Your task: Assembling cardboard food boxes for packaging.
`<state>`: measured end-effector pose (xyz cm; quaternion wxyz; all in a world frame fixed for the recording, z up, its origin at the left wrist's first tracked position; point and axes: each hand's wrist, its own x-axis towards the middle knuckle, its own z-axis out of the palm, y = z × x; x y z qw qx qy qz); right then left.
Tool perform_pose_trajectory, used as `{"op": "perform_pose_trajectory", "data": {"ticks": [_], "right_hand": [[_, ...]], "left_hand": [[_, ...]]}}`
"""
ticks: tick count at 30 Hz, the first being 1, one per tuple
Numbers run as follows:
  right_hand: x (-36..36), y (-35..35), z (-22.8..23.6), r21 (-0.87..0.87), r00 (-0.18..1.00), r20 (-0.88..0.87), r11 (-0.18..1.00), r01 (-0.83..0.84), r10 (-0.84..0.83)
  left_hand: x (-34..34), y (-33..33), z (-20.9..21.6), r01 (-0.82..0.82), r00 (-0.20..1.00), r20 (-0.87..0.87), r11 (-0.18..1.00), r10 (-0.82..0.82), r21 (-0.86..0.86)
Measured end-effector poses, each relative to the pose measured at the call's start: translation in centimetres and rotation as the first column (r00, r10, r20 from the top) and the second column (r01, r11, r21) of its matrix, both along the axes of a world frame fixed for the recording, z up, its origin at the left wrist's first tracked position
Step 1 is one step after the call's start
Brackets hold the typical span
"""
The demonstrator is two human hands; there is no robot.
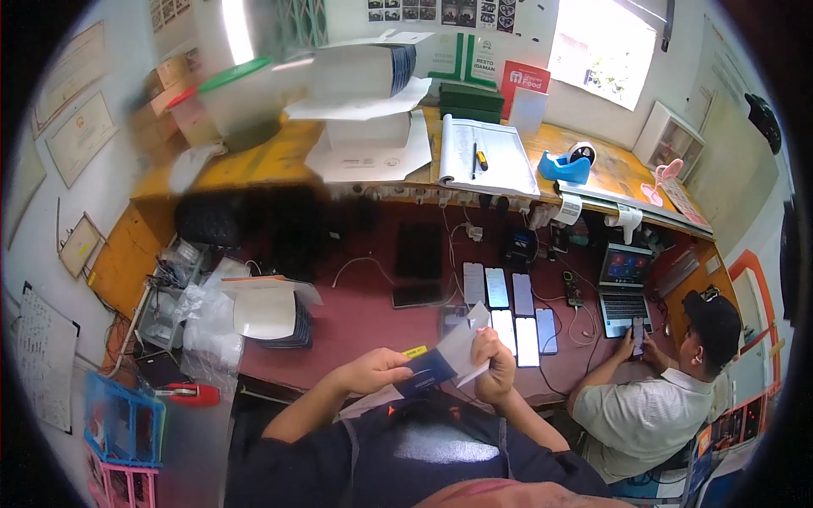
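Phones (527,342) behind paper (429,370), laptop (623,298) right of phones, notebook (506,165) on shelf (275,164)

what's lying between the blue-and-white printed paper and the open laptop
In the head view, going right from the blue-and-white printed paper, there's the right hand, then two rows of phones, then white cables and a dark handheld device before the laptop.

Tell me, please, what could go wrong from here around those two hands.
The left hand and right hand both grip the blue-and-white paper piece, so it might crease or tear if pulled unevenly. Several phones lie close together near the right hand, which could knock them. On the shelf, the tall stack has sheets jutting out and might topple if bumped.
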<state>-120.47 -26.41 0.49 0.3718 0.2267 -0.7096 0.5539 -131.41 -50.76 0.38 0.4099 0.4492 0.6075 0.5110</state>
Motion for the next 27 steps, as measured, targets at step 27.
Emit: {"op": "perform_pose_trajectory", "data": {"ticks": [27], "right_hand": [[-2.3,-5.0,0.7,0.428,1.0,-0.028,0.904,0.013,-0.001]], "left_hand": [[-1.7,1.8,4.0,-0.607,0.779,0.406,0.738,0.478,0.295]]}}
